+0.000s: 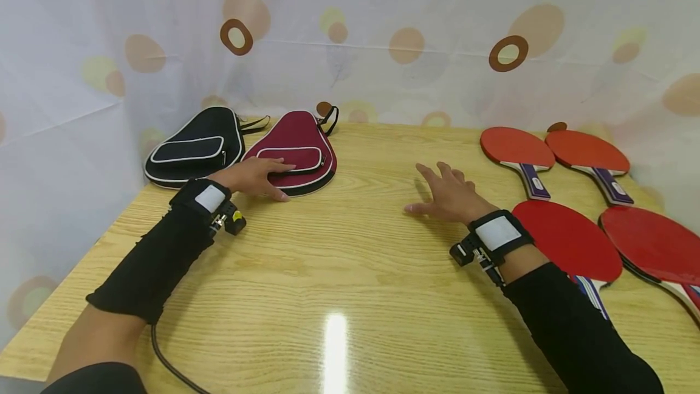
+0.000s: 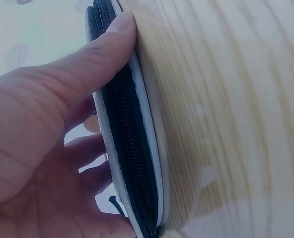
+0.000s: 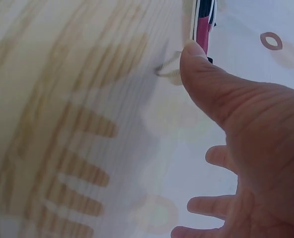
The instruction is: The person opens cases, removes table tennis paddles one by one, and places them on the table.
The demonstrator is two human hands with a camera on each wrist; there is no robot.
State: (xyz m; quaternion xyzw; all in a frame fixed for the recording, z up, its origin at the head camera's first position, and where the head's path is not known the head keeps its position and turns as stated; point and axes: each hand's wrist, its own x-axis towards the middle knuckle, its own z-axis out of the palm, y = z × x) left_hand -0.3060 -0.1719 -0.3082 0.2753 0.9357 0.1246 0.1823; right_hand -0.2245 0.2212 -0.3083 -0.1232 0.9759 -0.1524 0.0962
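My left hand [image 1: 257,176] is at the near edge of a dark red table tennis bat case [image 1: 298,129] with white piping, lying on the table. Its fingers lie over the front pocket, while the thumb [image 2: 100,52] crosses the black zipped side [image 2: 129,144], holding the case by that edge. The left fingertips are hidden behind the case in the left wrist view. Above the wood in the middle right of the head view, my right hand [image 1: 451,195] has its fingers spread and holds nothing. In the right wrist view its thumb [image 3: 206,74] overlaps the case's far-off edge.
A black bat case [image 1: 191,145] lies left of the red one. To the right are several red bats, among them a back one [image 1: 516,145] and a front one [image 1: 569,239] near my right forearm. A patterned curtain [image 1: 350,41] hangs behind the table [image 1: 306,272].
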